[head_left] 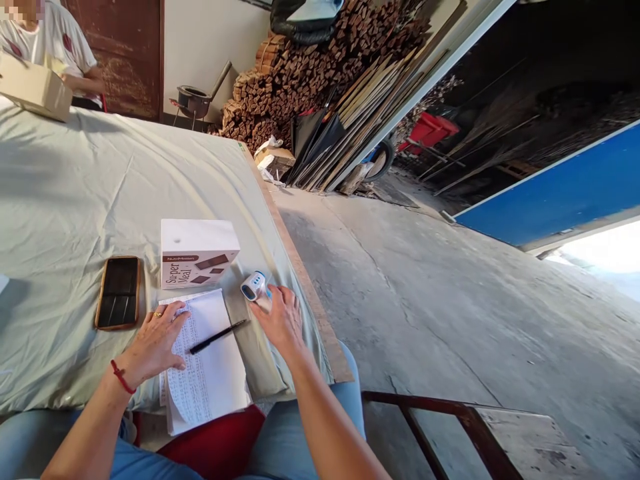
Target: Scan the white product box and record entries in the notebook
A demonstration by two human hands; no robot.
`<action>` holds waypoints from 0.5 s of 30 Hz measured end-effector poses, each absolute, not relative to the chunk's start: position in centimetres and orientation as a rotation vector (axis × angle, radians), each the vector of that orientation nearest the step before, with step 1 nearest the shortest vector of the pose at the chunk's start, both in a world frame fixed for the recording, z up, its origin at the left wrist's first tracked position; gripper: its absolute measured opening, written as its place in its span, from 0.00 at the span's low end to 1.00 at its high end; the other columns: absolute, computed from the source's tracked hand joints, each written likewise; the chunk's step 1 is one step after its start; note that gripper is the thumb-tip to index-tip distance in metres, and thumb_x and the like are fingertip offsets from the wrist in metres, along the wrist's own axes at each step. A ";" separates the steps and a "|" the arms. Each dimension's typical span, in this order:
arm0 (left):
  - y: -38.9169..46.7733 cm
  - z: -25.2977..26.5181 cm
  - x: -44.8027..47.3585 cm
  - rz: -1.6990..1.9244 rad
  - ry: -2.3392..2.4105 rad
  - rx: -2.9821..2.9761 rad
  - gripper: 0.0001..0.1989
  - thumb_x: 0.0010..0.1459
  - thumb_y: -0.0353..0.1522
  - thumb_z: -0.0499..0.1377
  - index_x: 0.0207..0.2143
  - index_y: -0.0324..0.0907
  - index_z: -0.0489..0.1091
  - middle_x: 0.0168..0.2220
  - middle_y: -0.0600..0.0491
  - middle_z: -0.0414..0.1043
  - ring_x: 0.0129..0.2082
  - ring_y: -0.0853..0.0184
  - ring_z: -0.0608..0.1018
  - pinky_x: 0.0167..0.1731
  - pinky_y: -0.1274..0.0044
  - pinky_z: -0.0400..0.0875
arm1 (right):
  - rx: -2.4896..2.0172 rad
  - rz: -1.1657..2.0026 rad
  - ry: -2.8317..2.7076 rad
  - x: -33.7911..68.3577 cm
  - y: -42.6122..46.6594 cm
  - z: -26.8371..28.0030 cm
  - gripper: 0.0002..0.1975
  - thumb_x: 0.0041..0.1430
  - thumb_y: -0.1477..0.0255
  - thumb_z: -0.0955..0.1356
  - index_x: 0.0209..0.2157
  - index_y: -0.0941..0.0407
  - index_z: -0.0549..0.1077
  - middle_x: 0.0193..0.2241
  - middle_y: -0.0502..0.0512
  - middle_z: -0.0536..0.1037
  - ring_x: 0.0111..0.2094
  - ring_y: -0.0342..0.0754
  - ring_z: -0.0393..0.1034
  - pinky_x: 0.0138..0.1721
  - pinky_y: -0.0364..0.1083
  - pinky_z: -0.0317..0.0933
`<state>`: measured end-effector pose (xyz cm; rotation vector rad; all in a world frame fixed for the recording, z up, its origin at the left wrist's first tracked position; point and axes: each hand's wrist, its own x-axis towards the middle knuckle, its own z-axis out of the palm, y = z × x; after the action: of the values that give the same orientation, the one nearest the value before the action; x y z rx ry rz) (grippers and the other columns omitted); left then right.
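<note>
My left hand lies with its fingers apart on the left side of a stack of handwritten paper. A black pen rests slantwise on the sheets, just right of this hand. My right hand is closed around the handle of a white and blue infrared thermometer, near the table's right edge. Part of the handle is hidden by the fingers. Behind the paper stands a white and brown "Super Meal" box. A dark phone in a brown case lies left of the paper.
A pale cloth covers the table, its wooden edge running along my right. Across it a person sits behind a cardboard box. Stacked firewood and flat boards stand beyond. A wooden frame is at lower right.
</note>
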<state>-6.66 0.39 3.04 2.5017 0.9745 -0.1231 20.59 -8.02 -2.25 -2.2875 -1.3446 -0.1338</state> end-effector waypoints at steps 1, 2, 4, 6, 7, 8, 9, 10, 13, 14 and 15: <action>0.4 3.0 -6.7 -0.118 0.976 2.497 0.39 0.44 0.34 0.69 0.61 0.48 0.64 0.67 0.43 0.59 0.66 0.46 0.64 0.60 0.55 0.64 | -2.331 -0.090 -1.329 21.1 -8.0 -2.5 0.23 0.55 0.65 0.71 0.52 0.55 0.73 0.48 0.65 0.75 0.48 0.60 0.71 0.46 0.54 0.65; 0.4 2.9 -6.7 -0.110 0.976 2.490 0.39 0.44 0.34 0.69 0.61 0.47 0.64 0.67 0.42 0.59 0.66 0.45 0.63 0.60 0.55 0.64 | -2.352 -0.029 -1.323 21.4 -7.9 -2.8 0.22 0.55 0.65 0.71 0.52 0.56 0.73 0.47 0.65 0.76 0.47 0.60 0.71 0.44 0.53 0.65; 0.6 2.9 -6.9 -0.062 0.959 2.472 0.38 0.44 0.35 0.70 0.59 0.47 0.64 0.65 0.42 0.61 0.66 0.46 0.64 0.61 0.55 0.64 | -2.324 0.101 -1.294 21.6 -7.8 -3.1 0.21 0.56 0.66 0.70 0.51 0.56 0.74 0.44 0.64 0.77 0.44 0.58 0.73 0.42 0.52 0.65; 1.0 2.8 -7.2 0.055 0.942 2.431 0.33 0.47 0.35 0.69 0.56 0.46 0.65 0.60 0.44 0.66 0.61 0.50 0.70 0.59 0.58 0.67 | -2.223 0.197 -1.208 21.2 -7.6 -3.0 0.20 0.55 0.66 0.69 0.50 0.56 0.74 0.43 0.63 0.78 0.41 0.57 0.74 0.40 0.52 0.66; 1.3 2.8 -7.3 0.150 0.957 2.402 0.27 0.50 0.36 0.67 0.53 0.45 0.66 0.56 0.44 0.69 0.57 0.53 0.73 0.57 0.60 0.70 | -2.151 0.237 -1.153 20.9 -7.4 -2.8 0.21 0.54 0.65 0.69 0.49 0.56 0.75 0.42 0.62 0.78 0.40 0.57 0.74 0.40 0.52 0.66; 1.6 2.8 -7.5 0.270 0.999 2.371 0.21 0.55 0.36 0.65 0.50 0.44 0.66 0.53 0.45 0.70 0.53 0.56 0.76 0.54 0.62 0.73 | -2.070 0.275 -1.097 20.4 -7.2 -2.5 0.22 0.52 0.64 0.69 0.49 0.56 0.75 0.42 0.62 0.79 0.40 0.56 0.75 0.39 0.52 0.67; 1.9 2.7 -7.6 0.416 1.068 2.338 0.17 0.59 0.37 0.62 0.49 0.44 0.65 0.50 0.45 0.71 0.49 0.58 0.77 0.50 0.63 0.76 | -1.987 0.316 -1.048 19.9 -6.9 -2.3 0.22 0.50 0.64 0.69 0.48 0.56 0.75 0.41 0.61 0.80 0.39 0.56 0.75 0.39 0.51 0.67; 2.3 2.5 -7.7 0.577 1.148 2.302 0.15 0.62 0.38 0.58 0.49 0.44 0.64 0.48 0.45 0.71 0.47 0.58 0.77 0.48 0.63 0.77 | -1.902 0.358 -1.007 19.3 -6.5 -2.0 0.23 0.48 0.63 0.69 0.47 0.56 0.75 0.39 0.60 0.80 0.38 0.55 0.75 0.38 0.51 0.68; 3.2 1.5 -7.7 0.947 1.283 2.194 0.24 0.67 0.41 0.53 0.60 0.43 0.54 0.55 0.39 0.67 0.55 0.56 0.74 0.50 0.61 0.77 | -1.663 0.450 -0.883 17.4 -4.7 -1.5 0.21 0.46 0.62 0.69 0.42 0.56 0.73 0.32 0.55 0.79 0.31 0.50 0.73 0.32 0.47 0.67; 3.4 1.0 -7.6 0.974 1.273 2.178 0.28 0.68 0.42 0.52 0.64 0.42 0.48 0.59 0.36 0.63 0.59 0.55 0.72 0.53 0.61 0.75 | -1.583 0.475 -0.846 16.8 -4.0 -1.5 0.20 0.47 0.61 0.69 0.42 0.55 0.72 0.32 0.54 0.78 0.30 0.49 0.72 0.30 0.46 0.66; 3.5 0.5 -7.5 0.937 1.242 2.199 0.31 0.69 0.42 0.50 0.67 0.40 0.42 0.63 0.34 0.59 0.63 0.55 0.69 0.55 0.61 0.74 | -1.506 0.505 -0.815 16.2 -3.2 -1.5 0.20 0.48 0.61 0.68 0.42 0.55 0.71 0.32 0.54 0.78 0.30 0.48 0.71 0.29 0.46 0.65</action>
<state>-7.54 3.54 0.53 2.1987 1.2424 0.9373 16.20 -3.23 -1.46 -1.5061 -0.8146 0.5051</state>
